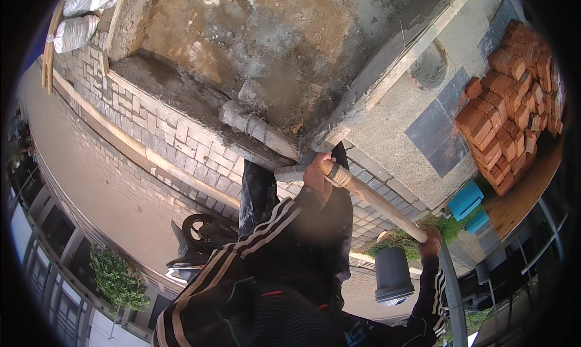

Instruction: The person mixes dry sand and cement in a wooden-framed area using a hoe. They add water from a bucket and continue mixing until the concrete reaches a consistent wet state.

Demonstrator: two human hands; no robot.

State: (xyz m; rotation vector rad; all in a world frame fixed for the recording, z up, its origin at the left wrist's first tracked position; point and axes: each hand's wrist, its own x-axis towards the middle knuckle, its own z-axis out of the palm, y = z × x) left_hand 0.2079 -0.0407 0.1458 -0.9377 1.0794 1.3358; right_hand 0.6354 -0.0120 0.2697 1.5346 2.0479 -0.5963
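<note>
Paving strip (pixel 160 126) on the left gives some open room. Concrete wall (pixel 181 99) next: hard edge, grey pipe-like piece (pixel 260 129) inside the corner. Left hand (pixel 316 174) closed round the upper end of the wooden handle (pixel 378 200), beside that corner. Step, my read: two-handed hold; next move calls for clearing wall and dark bucket (pixel 393 274). Right hand (pixel 430 243) grips lower end. Brick stack (pixel 511 105) well apart, far right.

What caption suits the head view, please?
Right hand grips a wooden handle, left hand at its far end, beside a walled enclosure; red bricks stacked nearby.
</note>
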